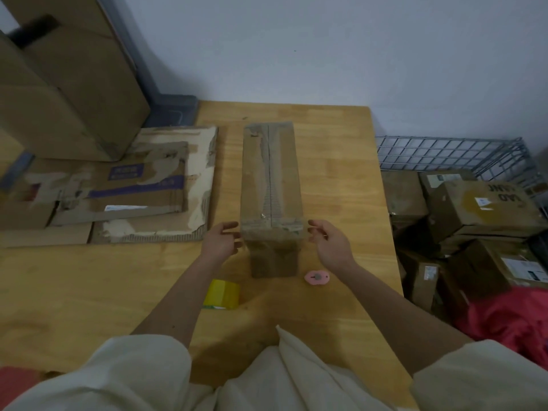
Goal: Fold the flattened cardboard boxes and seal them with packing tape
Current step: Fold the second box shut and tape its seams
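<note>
One folded box, two hands

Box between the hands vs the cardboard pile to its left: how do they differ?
The box is folded up, standing tall on the table; the cardboard pile lies flat. The box shows plain brown flaps with a center seam; the pile shows purple print, labels and torn patches. The box is narrow; the pile spreads wider. Both are worn brown cardboard.

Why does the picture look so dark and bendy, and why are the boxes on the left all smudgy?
Head view: dim room light, corners darker; the wide lens curves the table edges; the flat cardboard at left is smeared by motion blur, the box between both hands sharper.
</note>
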